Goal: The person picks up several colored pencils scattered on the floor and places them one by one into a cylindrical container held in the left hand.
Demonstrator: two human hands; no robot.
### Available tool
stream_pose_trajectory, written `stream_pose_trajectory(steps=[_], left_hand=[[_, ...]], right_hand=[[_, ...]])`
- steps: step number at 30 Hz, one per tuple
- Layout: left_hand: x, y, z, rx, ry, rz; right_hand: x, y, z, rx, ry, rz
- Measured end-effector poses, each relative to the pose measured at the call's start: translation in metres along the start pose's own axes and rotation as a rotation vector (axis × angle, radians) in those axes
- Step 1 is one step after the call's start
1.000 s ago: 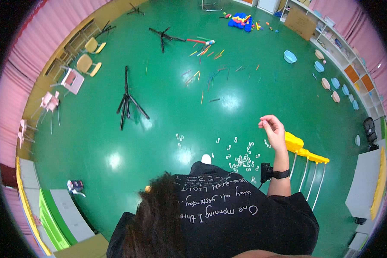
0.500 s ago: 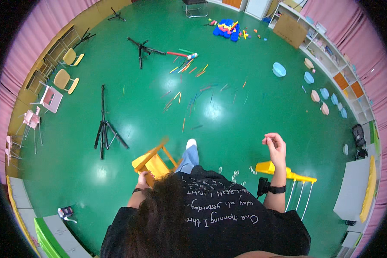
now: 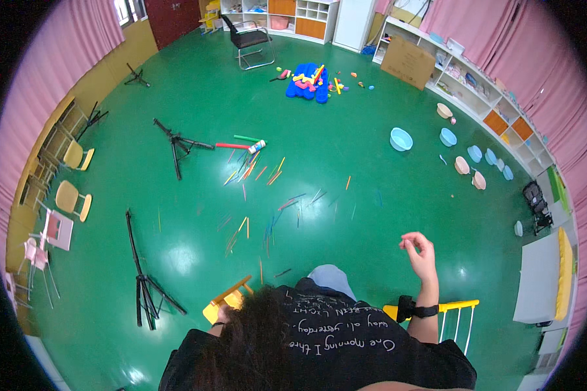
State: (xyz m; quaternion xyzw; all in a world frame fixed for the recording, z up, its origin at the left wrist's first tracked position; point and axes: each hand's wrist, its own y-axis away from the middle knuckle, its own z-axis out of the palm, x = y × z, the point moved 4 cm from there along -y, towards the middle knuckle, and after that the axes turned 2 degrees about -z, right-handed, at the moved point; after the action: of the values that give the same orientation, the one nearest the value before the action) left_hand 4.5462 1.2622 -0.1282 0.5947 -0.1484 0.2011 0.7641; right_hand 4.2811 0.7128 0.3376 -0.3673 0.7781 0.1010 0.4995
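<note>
Since half a second ago your view has shifted: sticks (image 3: pixel 247 228), tripod (image 3: pixel 142 279) and blue bowl (image 3: pixel 401 139) all sit lower in frame. So does the yellow chair (image 3: pixel 231 300), now lower left of centre, just beyond your hair. Your left hand (image 3: pixel 222 315), mostly hidden by hair, grips its near edge. Your right hand (image 3: pixel 420 250) is raised, fingers curled toward the thumb; can't tell if fully closed. Yellow rack (image 3: pixel 462 305) beside your right wrist, lower right.

Tripod (image 3: pixel 141 279) left of nearest chair (image 3: pixel 231 299)
</note>
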Motion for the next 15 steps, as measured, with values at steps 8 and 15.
stream_pose_trajectory(steps=[8, 15], left_hand=[[0.047, -0.095, 0.159, 0.017, 0.062, -0.040], [0.092, -0.161, 0.344, -0.054, 0.156, 0.008]], right_hand=[[0.090, -0.227, -0.018, 0.039, -0.003, -0.067], [0.139, -0.426, -0.054, 0.032, -0.092, -0.090]])
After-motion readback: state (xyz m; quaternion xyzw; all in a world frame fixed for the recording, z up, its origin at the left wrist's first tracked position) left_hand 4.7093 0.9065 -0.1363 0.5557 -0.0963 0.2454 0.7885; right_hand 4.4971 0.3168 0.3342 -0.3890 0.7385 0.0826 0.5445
